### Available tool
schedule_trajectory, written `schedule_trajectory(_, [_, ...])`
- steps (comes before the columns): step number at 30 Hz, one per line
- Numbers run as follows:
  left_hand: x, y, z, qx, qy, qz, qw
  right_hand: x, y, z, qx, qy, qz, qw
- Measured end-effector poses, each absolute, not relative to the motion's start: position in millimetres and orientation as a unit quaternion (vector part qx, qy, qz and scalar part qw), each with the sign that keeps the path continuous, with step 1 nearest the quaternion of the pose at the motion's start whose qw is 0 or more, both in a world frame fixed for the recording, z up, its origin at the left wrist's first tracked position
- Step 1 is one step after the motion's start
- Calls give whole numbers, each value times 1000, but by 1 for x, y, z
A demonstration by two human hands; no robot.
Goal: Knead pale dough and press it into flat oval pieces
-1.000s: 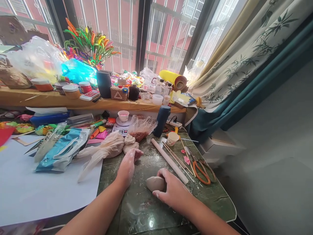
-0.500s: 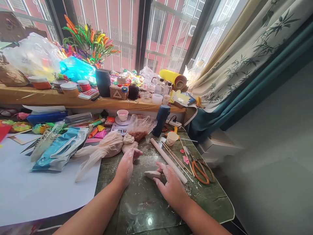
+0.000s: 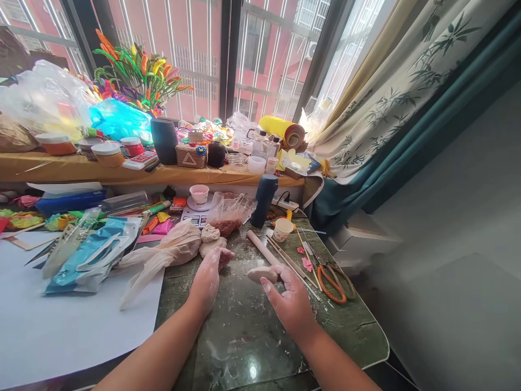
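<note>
My right hand (image 3: 291, 301) pinches the right end of a flattened beige lump of dough (image 3: 261, 273), lifted a little off the green marble tabletop (image 3: 244, 336). My floury left hand (image 3: 208, 277) rests palm down on the tabletop, fingers together, its tips touching a small reddish-brown piece (image 3: 225, 255). Just beyond it lie other dough lumps (image 3: 211, 239) and a beige plastic bag (image 3: 163, 255). A wooden rolling pin (image 3: 262, 248) lies diagonally behind the lifted dough.
Orange-handled scissors (image 3: 331, 282), thin wooden sticks (image 3: 293, 263) and a paper cup (image 3: 282, 229) lie to the right. A clear bag of red filling (image 3: 230, 214), a dark bottle (image 3: 264, 200) and a scale with a cup (image 3: 199, 194) stand behind. White paper (image 3: 61, 326) covers the left; the table edge (image 3: 378, 336) is at right.
My right hand pressed the dough lump flatter, then raised it off the tabletop and away from me. My left hand stayed in place.
</note>
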State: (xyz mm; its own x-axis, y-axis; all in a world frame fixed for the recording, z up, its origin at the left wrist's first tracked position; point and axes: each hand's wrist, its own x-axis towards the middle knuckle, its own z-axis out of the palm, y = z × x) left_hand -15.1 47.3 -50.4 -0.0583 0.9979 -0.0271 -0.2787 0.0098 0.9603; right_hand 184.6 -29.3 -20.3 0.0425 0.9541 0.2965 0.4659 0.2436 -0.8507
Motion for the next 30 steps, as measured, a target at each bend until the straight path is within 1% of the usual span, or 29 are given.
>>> schedule_trajectory(2, [-15,47,-50,406,448,572,554,183,-26,-19,-551,-620,264,492])
schedule_trajectory(3, [-15,47,-49,406,450,571,554,181,-25,-21,-553,-618,268,490])
schedule_trajectory(7, [-15,46,-49,400,448,575,555,173,-21,-34,-584,-644,253,426])
schedule_trajectory(10, [-14,45,-51,401,445,580,553,170,-19,-41,-578,-667,224,413])
schedule_trajectory(16, [-15,44,-55,406,440,583,549,174,-18,-51,-565,-704,212,375])
schedule_trajectory(18, [-16,44,-57,404,441,585,548,175,-21,-56,-545,-721,190,383])
schedule_trajectory(21, [-17,45,-58,400,439,587,549,174,-24,-60,-506,-739,145,420])
schedule_trajectory(23, [-17,46,-59,403,438,585,551,172,-24,-60,-490,-753,126,420])
schedule_trajectory(30, [-15,45,-53,411,445,575,549,174,-19,-61,-520,-736,97,423])
